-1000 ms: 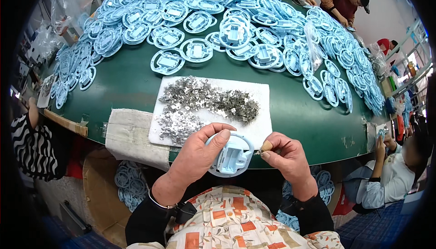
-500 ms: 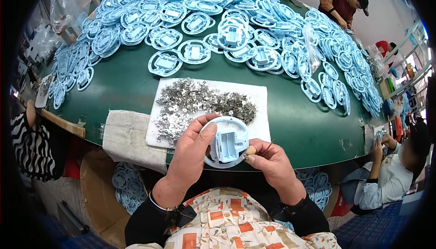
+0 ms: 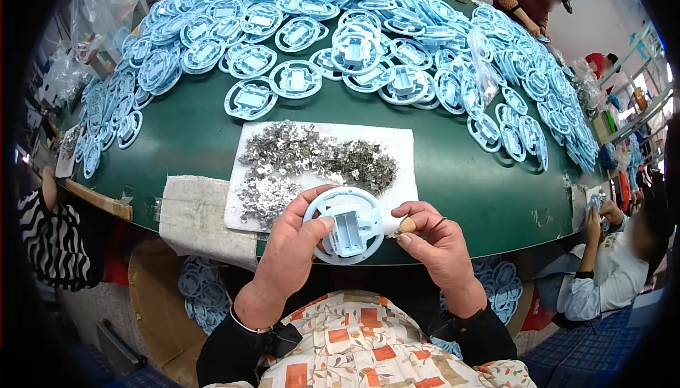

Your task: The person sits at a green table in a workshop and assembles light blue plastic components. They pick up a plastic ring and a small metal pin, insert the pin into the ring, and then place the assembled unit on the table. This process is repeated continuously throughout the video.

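Note:
My left hand (image 3: 289,246) grips a light-blue plastic steering-wheel-shaped part (image 3: 375,226) by its left rim, thumb on top. The part's open rectangular compartment faces up. Just off its right rim, my right hand (image 3: 439,246) pinches a small metal piece (image 3: 394,235) between thumb and fingertips; its exact shape is too small to tell. A tan covering (image 3: 407,225) wraps one right fingertip. A thin dark tool end shows between the right fingers. Beyond both hands, a white foam board (image 3: 354,197) carries heaps of small metal pieces (image 3: 280,149).
A large pile of the same light-blue parts (image 3: 294,80) covers the far side of the green table (image 3: 467,197). A whitish cloth-covered pad (image 3: 202,211) lies left of the board. Cartons with more parts (image 3: 202,285) stand below the edge. Other people work around the table.
My right hand has drawn away to the right from the blue part, keeping its pinch. The part has shifted slightly left and down in my left hand.

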